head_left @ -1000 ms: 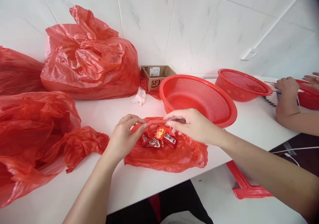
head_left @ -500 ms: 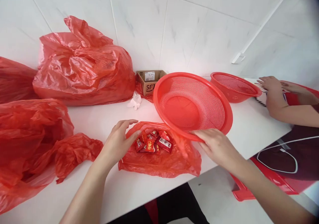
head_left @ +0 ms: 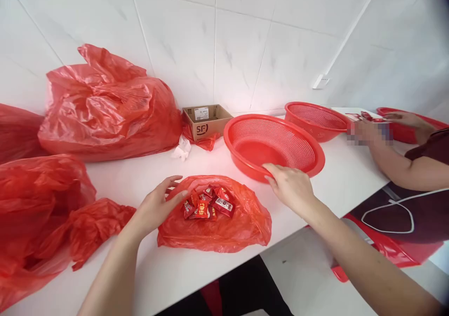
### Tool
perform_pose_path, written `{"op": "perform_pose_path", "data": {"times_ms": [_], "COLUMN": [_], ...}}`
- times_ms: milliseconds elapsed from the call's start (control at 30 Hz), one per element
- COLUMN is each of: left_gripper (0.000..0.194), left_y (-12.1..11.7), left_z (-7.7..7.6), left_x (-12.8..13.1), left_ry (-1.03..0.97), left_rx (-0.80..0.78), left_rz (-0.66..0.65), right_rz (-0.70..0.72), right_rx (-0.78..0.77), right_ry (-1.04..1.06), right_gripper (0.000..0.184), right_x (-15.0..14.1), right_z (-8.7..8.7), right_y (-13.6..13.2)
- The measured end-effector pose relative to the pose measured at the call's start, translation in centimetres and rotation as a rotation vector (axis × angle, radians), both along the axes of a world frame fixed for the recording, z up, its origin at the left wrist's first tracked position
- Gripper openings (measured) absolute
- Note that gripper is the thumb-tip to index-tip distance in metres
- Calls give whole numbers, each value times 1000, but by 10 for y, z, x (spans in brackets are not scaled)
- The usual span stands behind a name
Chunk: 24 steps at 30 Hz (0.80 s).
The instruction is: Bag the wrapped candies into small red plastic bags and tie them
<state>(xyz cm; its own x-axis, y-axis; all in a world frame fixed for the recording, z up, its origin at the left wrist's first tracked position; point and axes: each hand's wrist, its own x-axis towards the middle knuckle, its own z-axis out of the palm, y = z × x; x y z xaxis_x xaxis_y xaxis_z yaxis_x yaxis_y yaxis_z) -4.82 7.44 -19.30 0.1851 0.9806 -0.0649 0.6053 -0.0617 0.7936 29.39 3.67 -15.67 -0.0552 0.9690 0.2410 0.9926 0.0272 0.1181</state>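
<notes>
- Gripping the near rim of the basket is the right hand, its fingers lapped over the edge and another digit showing just outside it.
- The left hand is open, thumb and fingers spread apart at the left edge of the small bag; the thumb lies over the bag's mouth, though whether it presses on the plastic I cannot tell.
- The small bag lies on the bench between the two hands, its mouth wide and facing up.
- Red packets sit heaped inside it, toward the left; some bear white labels, others yellow print.
- The basket is red, round and perforated, and stands upright on the bench just behind the small bag and to its right.
- A second basket stands behind it, farther right, near the wall.
- A box marked SF stands behind the small bag, with red plastic at its base and a crumpled tissue in front.
- A large bag, bulging, rests left of the box; a loose bag lies in front of it.
- At the far right, a co-worker's hands are near a third basket.
</notes>
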Motion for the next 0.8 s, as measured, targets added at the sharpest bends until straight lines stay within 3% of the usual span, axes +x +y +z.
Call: {"op": "perform_pose_path", "data": {"times_ms": [100, 200, 300, 367, 433, 500, 567, 667, 733, 800], "left_gripper": [63, 61, 64, 61, 52, 44, 42, 46, 45, 41], "left_y": [-10, -31, -53, -61, -63, -61, -58, -55, -55, -56], "left_z": [6, 10, 9, 5, -2, -7, -7, 14, 45, 84], "left_x": [-5, -13, -18, -18, -17, -18, -20, -21, -17, -9], "left_ry": [-79, -96, -70, -132, -264, -370, -396, -412, -438, -422], "left_rx": [-126, -191, -240, -296, -332, -312, -219, -12, 165, 384], "left_rz": [-22, 21, 123, 150, 138, 151, 242, 430, 511, 570], "right_rz": [-16, 122, 333, 378, 354, 279, 181, 121, 165, 229], "right_rx": [191, 364, 224, 59, -49, -92, -104, -67, -47, -22], "right_ry": [44, 263, 537, 614, 652, 722, 833, 1024, 1144, 1260], "right_gripper": [38, 40, 45, 57, 53, 33, 21, 15, 16, 18], "right_x": [8, -3, -27, -40, -44, -38, -23, 3, 14, 18], "right_z": [1, 0, -5, -14, -24, -32, -29, -2, 29, 65], "right_y": [13, -7, -43, -57, -58, -50, -39, -24, -14, -6]}}
